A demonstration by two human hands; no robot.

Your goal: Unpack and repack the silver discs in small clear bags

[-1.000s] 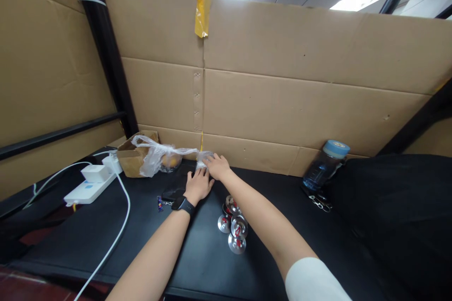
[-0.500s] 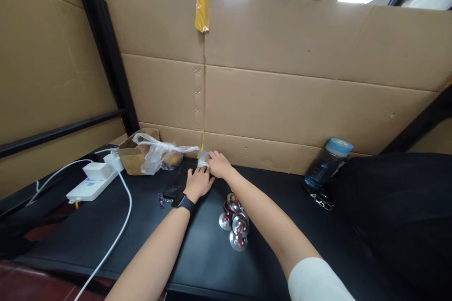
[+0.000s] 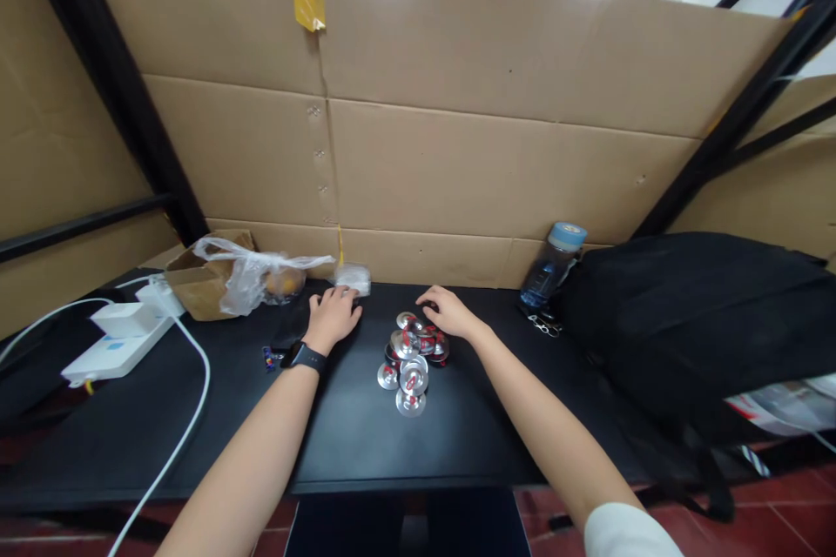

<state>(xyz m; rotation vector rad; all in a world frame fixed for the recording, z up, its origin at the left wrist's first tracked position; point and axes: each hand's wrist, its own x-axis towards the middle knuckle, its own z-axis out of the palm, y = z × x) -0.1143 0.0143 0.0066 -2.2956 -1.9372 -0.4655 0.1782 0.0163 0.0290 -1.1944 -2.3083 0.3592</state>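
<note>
My left hand (image 3: 333,318), wearing a dark watch (image 3: 304,357) at its wrist, lies with fingers spread over the edge of a flat black item (image 3: 291,326). Just beyond its fingertips is a small clear plastic box (image 3: 353,278). My right hand (image 3: 449,311) hovers or rests behind and to the right of a pile of shiny silver discs (image 3: 413,376) with red bits at their centres. Its fingers are bent but apart, and nothing shows between them. The discs overlap in a heap on the black tabletop (image 3: 353,444), between my forearms.
On the left are a white power strip (image 3: 108,357) with a cable, an open cardboard box (image 3: 202,287) and a knotted plastic bag (image 3: 252,278). A blue-lidded bottle (image 3: 549,265), keys (image 3: 544,326) and a black backpack (image 3: 692,313) stand right. Cardboard panels (image 3: 418,157) wall the back.
My right hand has left the clear plastic box and moved right, beside the discs. My left hand stays near the black item. The view has shifted to the right, showing more of the backpack.
</note>
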